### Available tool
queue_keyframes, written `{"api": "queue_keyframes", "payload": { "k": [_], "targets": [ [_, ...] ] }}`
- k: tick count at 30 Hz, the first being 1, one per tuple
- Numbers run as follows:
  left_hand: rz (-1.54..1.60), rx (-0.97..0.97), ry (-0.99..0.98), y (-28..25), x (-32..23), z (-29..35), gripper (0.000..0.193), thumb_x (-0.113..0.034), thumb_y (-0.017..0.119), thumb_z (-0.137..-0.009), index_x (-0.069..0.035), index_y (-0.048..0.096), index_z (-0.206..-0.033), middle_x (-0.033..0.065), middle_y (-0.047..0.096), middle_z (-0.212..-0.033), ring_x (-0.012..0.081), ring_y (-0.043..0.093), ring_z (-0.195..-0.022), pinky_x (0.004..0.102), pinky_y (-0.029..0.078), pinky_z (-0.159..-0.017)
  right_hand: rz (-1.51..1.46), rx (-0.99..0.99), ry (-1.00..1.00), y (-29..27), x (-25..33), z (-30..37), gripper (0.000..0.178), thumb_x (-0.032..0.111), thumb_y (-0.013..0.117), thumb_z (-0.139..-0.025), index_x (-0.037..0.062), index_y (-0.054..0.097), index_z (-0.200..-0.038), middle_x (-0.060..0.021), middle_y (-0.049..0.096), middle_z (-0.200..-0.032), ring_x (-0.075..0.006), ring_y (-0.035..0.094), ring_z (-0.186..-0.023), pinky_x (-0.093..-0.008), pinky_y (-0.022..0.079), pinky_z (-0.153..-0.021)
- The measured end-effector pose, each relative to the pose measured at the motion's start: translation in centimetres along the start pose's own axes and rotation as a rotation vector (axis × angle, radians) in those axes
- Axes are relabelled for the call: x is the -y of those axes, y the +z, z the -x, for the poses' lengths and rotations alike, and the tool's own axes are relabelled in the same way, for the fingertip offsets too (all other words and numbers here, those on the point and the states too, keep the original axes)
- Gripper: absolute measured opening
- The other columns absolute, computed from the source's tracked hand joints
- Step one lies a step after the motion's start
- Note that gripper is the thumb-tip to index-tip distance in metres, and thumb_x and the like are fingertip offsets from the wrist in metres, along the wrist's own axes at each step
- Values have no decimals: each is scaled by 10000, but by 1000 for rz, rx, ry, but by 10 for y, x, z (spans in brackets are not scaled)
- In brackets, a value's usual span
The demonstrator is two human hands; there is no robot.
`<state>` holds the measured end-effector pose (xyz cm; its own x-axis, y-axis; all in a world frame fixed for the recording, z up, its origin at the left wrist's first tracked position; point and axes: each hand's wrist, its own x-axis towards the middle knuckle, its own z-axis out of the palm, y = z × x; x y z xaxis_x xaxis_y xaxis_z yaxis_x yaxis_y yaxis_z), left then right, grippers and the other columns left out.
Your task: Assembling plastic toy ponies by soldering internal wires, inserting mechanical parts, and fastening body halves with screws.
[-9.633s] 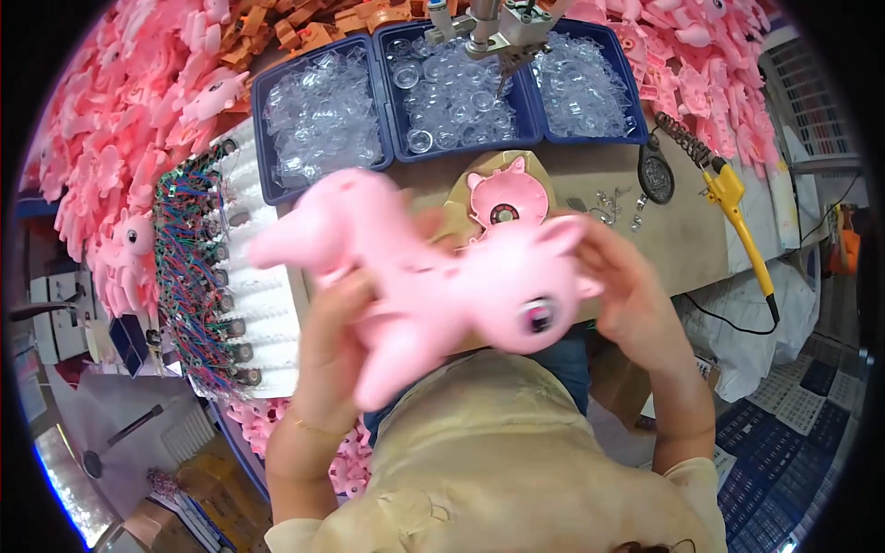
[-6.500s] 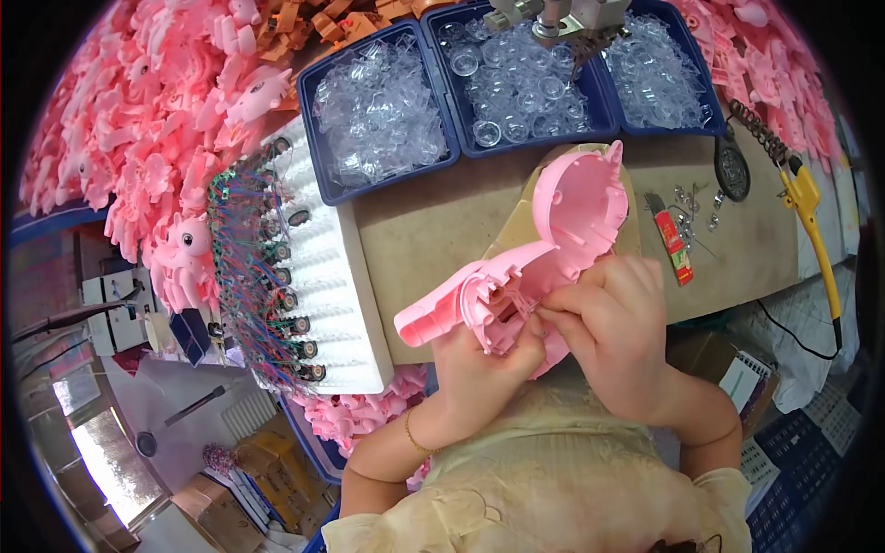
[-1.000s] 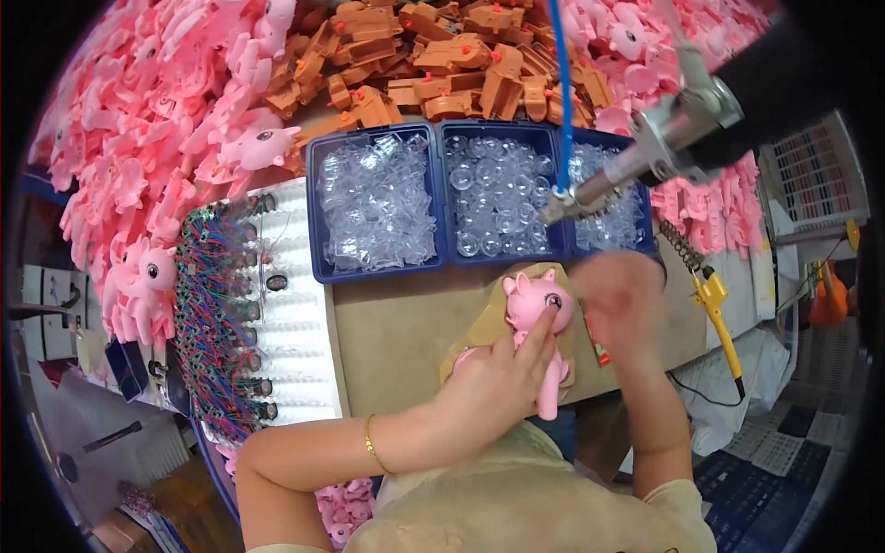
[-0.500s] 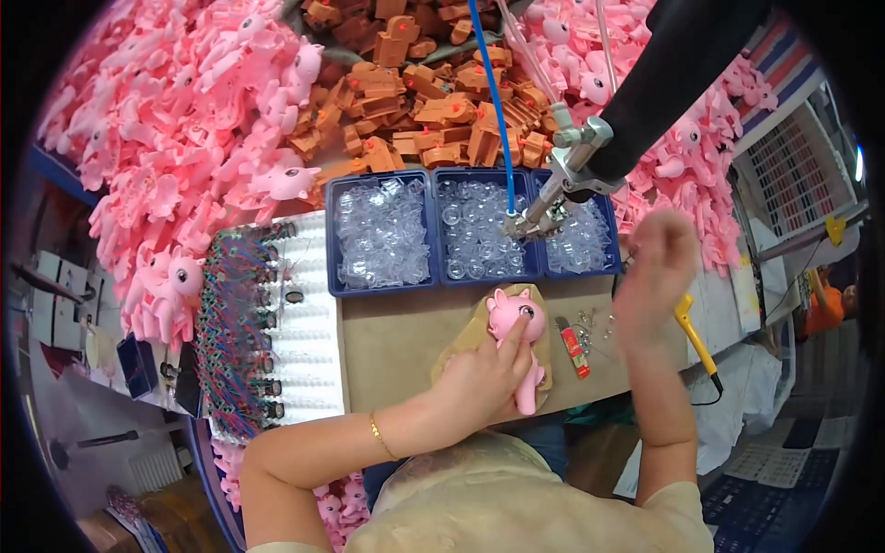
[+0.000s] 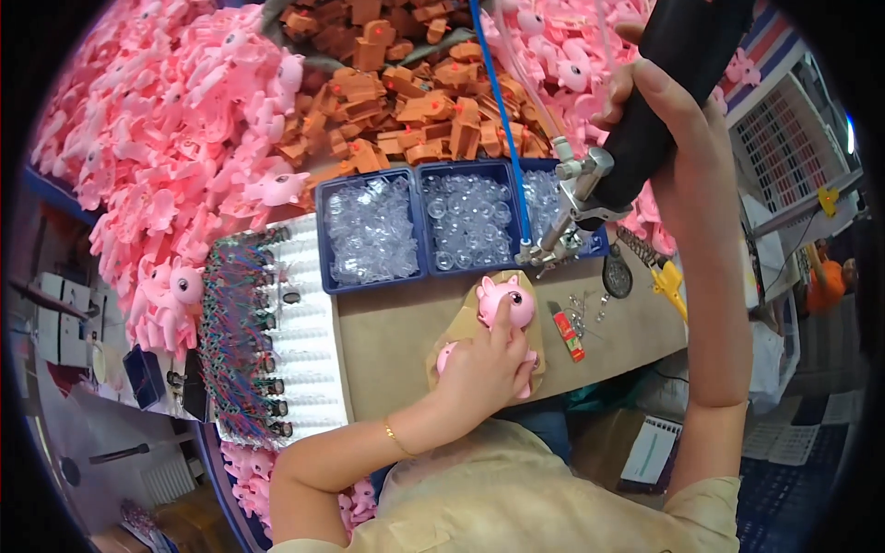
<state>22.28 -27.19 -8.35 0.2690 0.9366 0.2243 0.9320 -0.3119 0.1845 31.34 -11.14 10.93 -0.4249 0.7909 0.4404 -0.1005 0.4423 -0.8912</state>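
A pink toy pony [image 5: 522,311] lies on a tan cardboard-like pad [image 5: 449,336] in front of me. My left hand [image 5: 489,367] holds the toy down, its index finger stretched along the head beside the eye and its palm over the body. My right hand [image 5: 687,120] is raised at the upper right, its fingers wrapped round the black grip of a suspended powered screwdriver [image 5: 636,152]. The tool's metal nose [image 5: 544,251], joined by a blue hose [image 5: 502,111], hangs just above the toy's head without touching it.
Blue bins [image 5: 324,235] hold clear plastic parts. Orange-brown parts [image 5: 415,101] and pink toy shells [image 5: 175,120] are heaped behind. Wired components [image 5: 241,341] lie on a white foam tray [image 5: 313,369]. A red cutter [image 5: 569,334], small metal pieces and a yellow-handled tool [image 5: 670,288] lie rightward.
My right hand has risen from beside the bins and closed round the black screwdriver grip. The nose has come lower, nearer the toy. My left hand and the toy have shifted slightly in view.
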Motion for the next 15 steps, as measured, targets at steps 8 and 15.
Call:
{"api": "queue_keyframes", "payload": {
  "k": [8,15],
  "targets": [
    [68,11,-42,-5,3,-5,607,-431,540,-800,33,507,-1191,174,502,-1261,184,566,-605,331,472,-491,-15,-154,-125,16,-28,25,430,128,535,-842,-59,419,-1211,-46,494,-705,-117,483,-624,-258,424,-636],
    [133,-33,-52,-4,4,-4,594,-421,555,-790,32,531,-1173,160,508,-1260,176,554,-606,318,463,-505,-88,-177,-169,25,-32,35,417,115,522,-841,-55,419,-1209,-54,490,-715,-118,467,-609,-266,417,-603]
  ]
}}
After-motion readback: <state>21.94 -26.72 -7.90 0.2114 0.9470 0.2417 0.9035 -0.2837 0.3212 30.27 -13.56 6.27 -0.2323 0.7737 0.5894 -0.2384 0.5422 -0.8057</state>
